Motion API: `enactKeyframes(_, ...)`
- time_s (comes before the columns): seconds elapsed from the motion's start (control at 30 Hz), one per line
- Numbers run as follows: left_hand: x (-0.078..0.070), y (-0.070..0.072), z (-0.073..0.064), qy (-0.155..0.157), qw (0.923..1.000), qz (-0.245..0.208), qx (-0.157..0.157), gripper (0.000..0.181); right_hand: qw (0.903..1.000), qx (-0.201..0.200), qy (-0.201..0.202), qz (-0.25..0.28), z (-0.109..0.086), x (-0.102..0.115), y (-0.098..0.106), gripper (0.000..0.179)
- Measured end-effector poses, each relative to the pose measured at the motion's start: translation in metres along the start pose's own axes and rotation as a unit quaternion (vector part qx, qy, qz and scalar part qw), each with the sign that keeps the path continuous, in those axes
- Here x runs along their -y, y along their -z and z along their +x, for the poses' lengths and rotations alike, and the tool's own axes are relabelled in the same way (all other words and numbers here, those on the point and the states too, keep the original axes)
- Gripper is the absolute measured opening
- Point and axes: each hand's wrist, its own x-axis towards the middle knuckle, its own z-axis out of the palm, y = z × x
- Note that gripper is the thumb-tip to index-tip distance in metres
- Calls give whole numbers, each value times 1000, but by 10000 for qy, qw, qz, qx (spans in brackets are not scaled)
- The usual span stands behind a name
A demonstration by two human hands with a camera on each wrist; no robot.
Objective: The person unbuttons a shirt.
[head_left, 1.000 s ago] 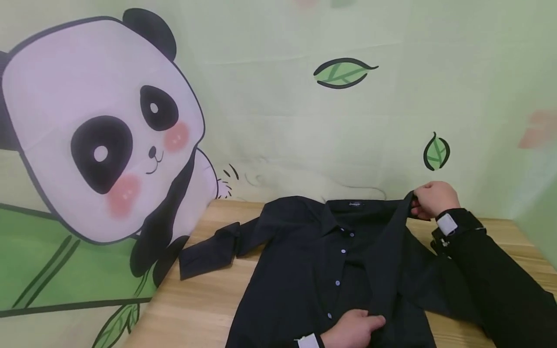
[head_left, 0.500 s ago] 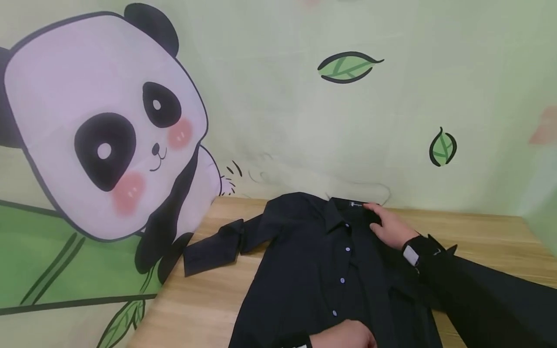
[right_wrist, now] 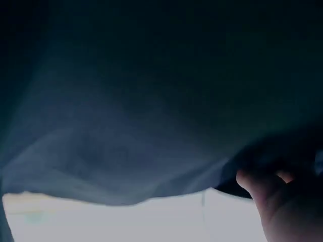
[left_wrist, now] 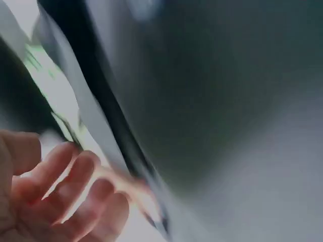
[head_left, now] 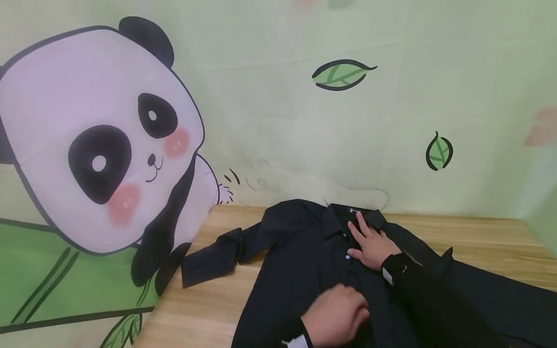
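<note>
A black button-up shirt (head_left: 296, 270) lies front up, its collar at the far side. The right hand (head_left: 374, 246) rests on the shirt's upper front just below the collar, fingers spread; one finger reaches toward the neck opening. Over the lower front is the left hand (head_left: 337, 314), slightly blurred. In the left wrist view the left hand (left_wrist: 65, 196) has loosely bent fingers with nothing between them, beside blurred dark cloth. At the lower right of the right wrist view, the thumb side of the right hand (right_wrist: 287, 201) shows against dark cloth.
The shirt lies on a wooden table (head_left: 196, 309). One shirt sleeve (head_left: 211, 261) bends out to the left; the other sleeve (head_left: 500, 290) stretches right, partly behind the right forearm. Behind the table hangs a pale green backdrop (head_left: 270, 96) with a printed panda (head_left: 109, 145).
The right hand has let go of the shirt's front edge and moved left and down onto the chest. That front panel now lies flat. The left hand has released the edge and lifted slightly.
</note>
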Motion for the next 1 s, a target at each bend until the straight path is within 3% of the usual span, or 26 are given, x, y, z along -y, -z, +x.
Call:
enactKeyframes(0.07,29,15,14,189,9942,808,-685,14,9998,-195,-96,39,-4,2,-2,78)
enactKeyframes(0.13,57,24,32,498,9826,1493,-984,15,9978,-636,-142,-115,-11,3,0,70)
enactKeyframes(0.27,95,32,75,568,9666,2457,-457,25,9813,-1805,63,-666,-27,13,5,28)
enactKeyframes(0.33,105,32,97,418,9619,2699,-150,26,9784,-1932,107,-734,-36,18,6,18)
enactKeyframes(0.4,109,30,115,371,9615,2722,55,26,9872,-1494,37,-548,-46,21,7,27)
enactKeyframes(0.47,111,27,130,494,9637,2614,223,28,9968,-744,-235,-143,-56,22,8,42)
enactKeyframes(0.53,110,25,141,676,9628,2603,271,32,9977,-98,-617,245,-64,20,10,54)
enactKeyframes(0.6,110,24,147,801,9581,2738,242,36,9946,263,-874,499,-67,19,10,55)
enactKeyframes(0.73,109,25,154,671,9499,3035,325,42,9923,458,-996,573,-68,15,10,56)
enactKeyframes(0.83,109,27,158,678,9450,3172,412,30,9922,485,-957,635,-68,14,8,57)
enactKeyframes(0.9,112,28,162,935,9466,3081,178,24,9918,487,-950,697,-69,13,7,57)
enactKeyframes(1.0,116,34,169,1595,9510,2597,-516,17,9918,468,-948,717,-72,9,5,57)
